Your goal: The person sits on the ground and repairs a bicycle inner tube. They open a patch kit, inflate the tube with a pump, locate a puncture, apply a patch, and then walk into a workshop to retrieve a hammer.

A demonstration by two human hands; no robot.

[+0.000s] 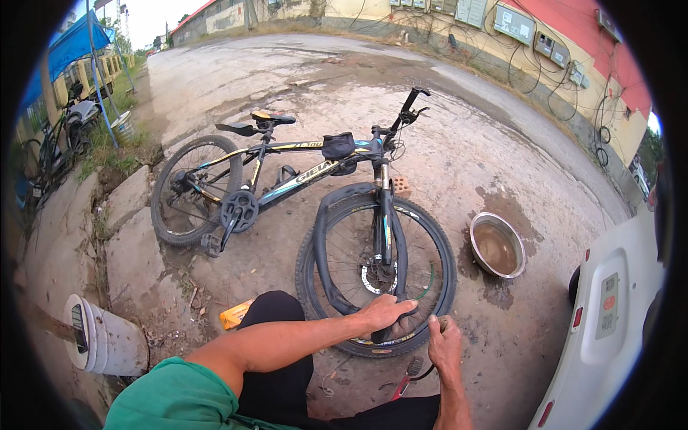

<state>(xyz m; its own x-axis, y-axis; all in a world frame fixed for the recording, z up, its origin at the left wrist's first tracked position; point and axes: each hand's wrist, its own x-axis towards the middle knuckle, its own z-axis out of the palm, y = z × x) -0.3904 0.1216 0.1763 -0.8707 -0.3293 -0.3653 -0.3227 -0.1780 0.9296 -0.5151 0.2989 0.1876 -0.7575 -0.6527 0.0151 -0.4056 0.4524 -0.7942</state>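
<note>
A bicycle [301, 169] lies on its side in front of me, its front wheel [450, 287] nearest. A black inner tube [322, 251] hangs loose out of that wheel, looped over the spokes and past the fork. My left hand [389, 313] is closed round the tube at the wheel's near side. Close to its right, my right hand [446, 342] is closed with the thumb up. A small dark tip shows at its fingers, but I cannot make out what it is. Below it, a black hose [426, 373] curves beside a red-handled tool [403, 387] on the ground.
A metal basin [497, 245] of murky water stands right of the wheel. A white vehicle [602, 315] fills the right edge. A white bucket [118, 344] stands at left, and a yellow box [235, 314] lies by my knee. A brick [401, 188] sits behind the fork.
</note>
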